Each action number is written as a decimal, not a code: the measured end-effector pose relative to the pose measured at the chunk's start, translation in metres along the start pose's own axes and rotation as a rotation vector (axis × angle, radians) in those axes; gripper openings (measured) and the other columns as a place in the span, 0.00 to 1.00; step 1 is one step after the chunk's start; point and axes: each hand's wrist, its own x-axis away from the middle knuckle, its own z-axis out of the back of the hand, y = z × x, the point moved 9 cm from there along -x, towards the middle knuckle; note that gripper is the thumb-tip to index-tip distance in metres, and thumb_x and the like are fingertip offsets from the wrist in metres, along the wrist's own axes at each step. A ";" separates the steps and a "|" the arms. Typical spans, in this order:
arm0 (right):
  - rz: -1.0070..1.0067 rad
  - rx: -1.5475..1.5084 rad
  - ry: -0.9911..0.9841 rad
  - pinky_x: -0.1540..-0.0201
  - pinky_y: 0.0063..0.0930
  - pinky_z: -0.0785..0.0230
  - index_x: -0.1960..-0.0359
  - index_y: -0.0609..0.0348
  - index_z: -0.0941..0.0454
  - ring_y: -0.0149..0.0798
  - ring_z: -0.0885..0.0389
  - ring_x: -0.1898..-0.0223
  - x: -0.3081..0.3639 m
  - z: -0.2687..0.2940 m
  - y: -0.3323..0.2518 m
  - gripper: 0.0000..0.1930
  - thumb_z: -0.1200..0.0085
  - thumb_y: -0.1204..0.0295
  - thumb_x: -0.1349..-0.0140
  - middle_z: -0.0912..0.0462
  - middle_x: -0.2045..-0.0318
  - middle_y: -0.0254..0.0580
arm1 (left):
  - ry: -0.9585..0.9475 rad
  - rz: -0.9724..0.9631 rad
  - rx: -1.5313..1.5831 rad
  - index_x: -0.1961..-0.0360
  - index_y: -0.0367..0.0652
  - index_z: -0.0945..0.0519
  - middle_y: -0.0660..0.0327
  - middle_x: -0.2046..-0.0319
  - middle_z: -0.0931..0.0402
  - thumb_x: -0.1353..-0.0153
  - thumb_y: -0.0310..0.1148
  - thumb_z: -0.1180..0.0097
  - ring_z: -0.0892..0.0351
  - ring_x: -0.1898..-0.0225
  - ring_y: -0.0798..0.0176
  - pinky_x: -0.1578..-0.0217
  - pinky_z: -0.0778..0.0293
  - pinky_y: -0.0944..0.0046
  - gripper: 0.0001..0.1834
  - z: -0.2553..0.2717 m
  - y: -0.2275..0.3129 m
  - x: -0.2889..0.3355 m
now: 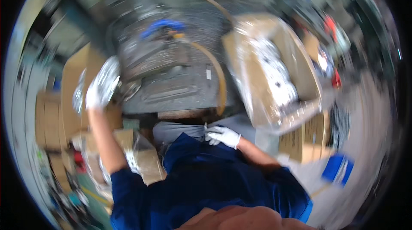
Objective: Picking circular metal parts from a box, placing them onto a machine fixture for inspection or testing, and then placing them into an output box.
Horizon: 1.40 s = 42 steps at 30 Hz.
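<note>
My left hand (94,95), in a white glove, reaches out to the left and grips a shiny silver metal piece (107,79). The piece is smeared by motion, so its exact kind does not show. Next to it stands an open cardboard box (72,82) with a silvery, plastic-like gleam inside. My right hand (224,136), gloved too, is low in front of my body at the near side of the workbench. Its fingers are curled, and a thin greyish thing (205,126) sticks up at their tips, too small to name.
A dark metal workbench (201,86) carries a fixture (156,63) with a blue part (162,27) and a yellow hose (219,78). At right stands a plastic-lined carton (310,73) holding silver pieces (279,82). More cartons (307,140) and a blue box (338,169) are on the floor.
</note>
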 end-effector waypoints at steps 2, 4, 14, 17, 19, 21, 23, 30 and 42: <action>0.274 0.430 0.063 0.54 0.35 0.26 0.38 0.55 0.36 0.45 0.19 0.57 0.027 -0.007 -0.061 0.27 0.47 0.60 0.37 0.22 0.55 0.47 | 0.429 -0.150 -0.403 0.36 0.35 0.39 0.55 0.38 0.38 0.33 0.41 0.60 0.36 0.39 0.59 0.39 0.41 0.62 0.28 0.031 -0.010 0.047; 0.554 0.743 0.247 0.52 0.39 0.27 0.36 0.52 0.39 0.49 0.21 0.55 0.052 -0.014 -0.130 0.33 0.42 0.62 0.43 0.27 0.49 0.50 | 0.619 -0.049 -0.579 0.38 0.34 0.37 0.54 0.42 0.34 0.34 0.41 0.56 0.33 0.43 0.59 0.42 0.37 0.63 0.28 0.035 -0.052 0.087; 0.914 0.981 0.093 0.59 0.36 0.27 0.61 0.58 0.23 0.49 0.21 0.64 0.096 0.000 -0.256 0.14 0.46 0.62 0.42 0.21 0.66 0.47 | 0.162 0.514 -0.366 0.43 0.31 0.32 0.51 0.60 0.21 0.35 0.59 0.56 0.20 0.73 0.62 0.74 0.25 0.69 0.38 -0.101 -0.255 0.078; 0.752 0.929 0.449 0.62 0.29 0.26 0.56 0.58 0.23 0.37 0.18 0.64 0.131 0.115 -0.274 0.18 0.42 0.58 0.42 0.18 0.64 0.42 | 0.112 0.454 -0.628 0.42 0.31 0.33 0.51 0.64 0.22 0.35 0.62 0.61 0.24 0.80 0.65 0.80 0.30 0.71 0.40 -0.099 -0.247 0.068; 0.545 0.528 0.657 0.67 0.24 0.26 0.49 0.64 0.27 0.30 0.20 0.66 0.153 0.216 -0.267 0.25 0.39 0.61 0.45 0.18 0.63 0.43 | 0.046 0.442 -0.669 0.43 0.31 0.33 0.54 0.66 0.22 0.35 0.62 0.60 0.24 0.79 0.64 0.79 0.30 0.70 0.40 -0.090 -0.241 0.073; 0.554 0.160 0.890 0.75 0.20 0.33 0.48 0.62 0.26 0.26 0.23 0.71 0.152 0.302 -0.249 0.24 0.38 0.63 0.44 0.19 0.65 0.37 | 0.107 0.467 -0.631 0.44 0.32 0.32 0.56 0.67 0.22 0.35 0.61 0.58 0.25 0.79 0.65 0.79 0.31 0.70 0.38 -0.066 -0.238 0.084; 0.469 -0.026 0.983 0.77 0.26 0.34 0.54 0.61 0.24 0.28 0.24 0.73 0.142 0.372 -0.213 0.19 0.38 0.63 0.43 0.19 0.68 0.36 | 0.234 0.477 -0.595 0.45 0.34 0.30 0.58 0.68 0.22 0.35 0.59 0.57 0.25 0.79 0.65 0.80 0.31 0.71 0.36 -0.036 -0.231 0.097; -0.089 0.075 1.328 0.41 0.34 0.38 0.41 0.56 0.29 0.48 0.28 0.42 0.037 0.493 -0.096 0.31 0.48 0.49 0.40 0.27 0.41 0.46 | 0.555 0.375 -0.561 0.48 0.41 0.26 0.62 0.70 0.23 0.36 0.59 0.54 0.27 0.78 0.67 0.80 0.33 0.70 0.31 0.032 -0.176 0.156; -0.265 0.121 1.722 0.44 0.39 0.30 0.45 0.54 0.27 0.49 0.24 0.46 0.042 0.457 -0.115 0.26 0.43 0.59 0.46 0.24 0.47 0.51 | 0.990 0.231 -0.605 0.56 0.43 0.21 0.64 0.75 0.23 0.37 0.54 0.48 0.28 0.81 0.67 0.81 0.32 0.71 0.25 0.101 -0.114 0.265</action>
